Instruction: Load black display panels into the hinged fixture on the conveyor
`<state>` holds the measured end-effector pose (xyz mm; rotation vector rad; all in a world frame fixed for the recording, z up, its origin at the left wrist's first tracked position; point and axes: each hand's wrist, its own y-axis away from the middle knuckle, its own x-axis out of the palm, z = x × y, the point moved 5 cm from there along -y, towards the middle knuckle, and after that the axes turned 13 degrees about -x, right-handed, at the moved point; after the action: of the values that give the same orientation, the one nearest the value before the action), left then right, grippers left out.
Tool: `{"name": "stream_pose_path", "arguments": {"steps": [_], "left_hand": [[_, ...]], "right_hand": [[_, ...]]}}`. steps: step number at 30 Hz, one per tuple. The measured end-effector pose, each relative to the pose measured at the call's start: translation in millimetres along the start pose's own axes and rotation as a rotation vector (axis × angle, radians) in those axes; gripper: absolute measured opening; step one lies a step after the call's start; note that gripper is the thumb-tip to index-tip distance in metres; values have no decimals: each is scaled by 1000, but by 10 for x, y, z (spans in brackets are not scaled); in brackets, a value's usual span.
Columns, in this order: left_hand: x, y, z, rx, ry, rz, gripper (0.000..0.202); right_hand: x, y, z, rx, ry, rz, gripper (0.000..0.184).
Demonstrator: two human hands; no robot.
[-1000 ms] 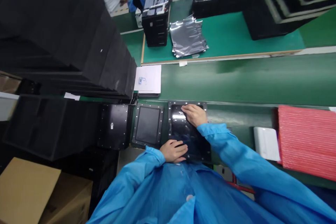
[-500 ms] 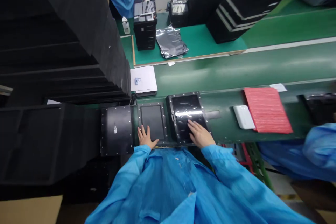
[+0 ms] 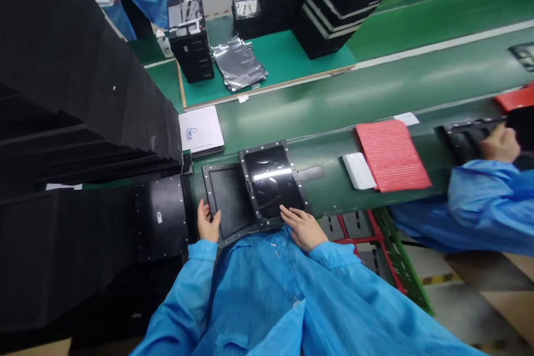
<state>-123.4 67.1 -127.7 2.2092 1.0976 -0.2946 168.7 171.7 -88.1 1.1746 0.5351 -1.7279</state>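
Now overlapping the ribbed panel mid-frame, the likely stiff, slick glossy panel, best rim-held, is being touched by the loosely flattened right hand, the half-curled left hand being without sure grip.

My left hand is beside the lower panel; my right hand touches the upper panel overlapping it; red-free of detail, sheets lie farther right.

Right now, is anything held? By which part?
Cannot tell: left hand is at left edge of ribbed panel, right hand at lower edge of glossy panel.
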Motion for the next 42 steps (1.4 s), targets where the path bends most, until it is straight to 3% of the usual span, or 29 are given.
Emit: {"name": "stream_pose_path", "arguments": {"steps": [3,5,8,11,15,19,23,29,31,33,35,39,41,42], "left_hand": [[-33,269,-256,-9,66,151,48],[68,576,-525,48,56,228,44],[466,1159,-972,324,-66,404,45],[905,1560,-1185,572,-377,344,40],[1244,1677,-1074,641,-674,245,40],[1344,1611,-882,593,-807,230,47],[1394,1515,-824,587,-872,211,53],[1487,1461,-731,658,-929,250,51],[1444,1418,-709,699,-919,287,52],[1233,1247,-740,723,-895,298,54],[767,888,-820,688,-859,235,54],[-751,-113,-861,415,-691,-80,43],[-1467,-447,-660,175,-517,-307,41],[-1722,-513,-495,42,-436,-422,44]], "right_hand": [[-144,-167,-130,-51,-413,-113,42],[-174,-355,-156,-35,-772,-200,47],[-178,-567,-175,76,-1125,-348,53],[-213,-569,-307,171,-1221,-476,57],[-278,-497,-656,212,-1209,-502,56],[-295,-597,-945,242,-1161,-509,57],[-302,-624,-1087,285,-1162,-502,57],[-552,-36,-1438,474,-1114,-788,46],[-671,109,-1482,491,-1077,-833,43],[-770,122,-1417,472,-1053,-815,42],[-823,3,-1223,432,-1056,-766,41],[-687,-554,-467,293,-1111,-580,43],[-449,-937,41,184,-1139,-403,46],[-283,-1135,304,129,-1151,-289,46]]}}
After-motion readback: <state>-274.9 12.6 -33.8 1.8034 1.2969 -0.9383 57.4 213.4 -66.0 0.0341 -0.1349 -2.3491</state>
